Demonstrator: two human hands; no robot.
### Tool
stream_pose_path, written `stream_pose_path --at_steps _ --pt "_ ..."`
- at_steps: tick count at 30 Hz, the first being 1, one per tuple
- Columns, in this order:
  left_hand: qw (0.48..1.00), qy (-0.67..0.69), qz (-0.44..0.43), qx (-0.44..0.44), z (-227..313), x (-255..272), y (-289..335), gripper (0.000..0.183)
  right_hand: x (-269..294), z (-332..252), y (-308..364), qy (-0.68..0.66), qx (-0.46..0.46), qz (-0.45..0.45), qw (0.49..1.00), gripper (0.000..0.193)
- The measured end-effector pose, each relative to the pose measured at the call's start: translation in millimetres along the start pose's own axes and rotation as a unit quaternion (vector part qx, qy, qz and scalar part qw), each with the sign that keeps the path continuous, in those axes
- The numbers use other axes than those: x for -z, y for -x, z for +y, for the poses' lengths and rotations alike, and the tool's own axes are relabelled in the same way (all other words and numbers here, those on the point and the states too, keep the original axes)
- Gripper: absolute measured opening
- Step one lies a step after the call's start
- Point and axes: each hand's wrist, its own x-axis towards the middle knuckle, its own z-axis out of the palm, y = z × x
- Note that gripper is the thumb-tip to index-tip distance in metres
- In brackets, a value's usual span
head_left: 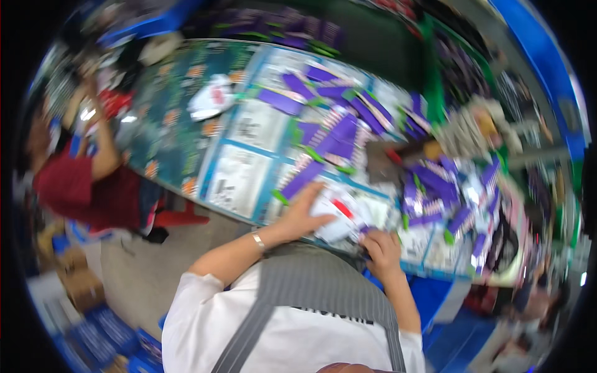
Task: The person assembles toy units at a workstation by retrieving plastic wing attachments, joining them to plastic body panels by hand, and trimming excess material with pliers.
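Note:
A white, soft-looking bundle with a red mark (334, 216) lies at the table's near edge, right in front of me; motion blur hides its exact kind. My left hand (301, 214) grips its left side, thumb on top and fingers round the far edge. At the bundle's lower right corner, my right hand (382, 250) has its fingers curled together beside a small purple bit; what they pinch is too blurred to tell. Just beyond the bundle lies a loose pile of purple-and-green packages (339, 133).
More purple packages (429, 189) are heaped at the right, near a grey-white cloth bunch (476, 130). Another white bundle (211, 97) lies on the patterned table cover (171, 124). A person in a dark red shirt (93, 193) works at the left, near a red stool (180, 216).

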Motion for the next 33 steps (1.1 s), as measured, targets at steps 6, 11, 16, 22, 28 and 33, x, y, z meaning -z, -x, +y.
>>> stream_pose_path --at_steps 6,11,16,22,28,33 --pt "0.995 0.02 -0.091 -0.024 36.2 -6.9 -9.9 0.062 10.8 -1.6 -21.7 0.07 0.006 0.011 0.997 0.024" --pt "0.99 0.035 -0.133 -0.008 41.3 -1.6 -9.3 0.063 17.3 0.3 -19.8 0.008 -0.053 -0.002 0.999 0.023" --pt "0.985 0.1 -0.134 0.045 47.5 -1.5 -8.6 0.065 26.8 -7.5 -24.3 -0.003 -0.068 -0.012 0.998 0.023" --pt "0.986 0.075 -0.146 0.027 50.0 1.3 -8.8 0.065 26.3 -3.6 -23.3 -0.106 -0.136 -0.036 0.984 0.032" --pt "0.988 0.032 -0.15 0.032 58.2 -0.2 -10.8 0.065 22.1 -4.6 -28.6 -0.295 -0.275 -0.021 0.915 0.041" --pt "0.985 0.061 -0.162 0.026 62.3 -3.5 -12.7 0.065 19.0 -1.4 -24.3 -0.337 -0.321 -0.017 0.885 0.041"
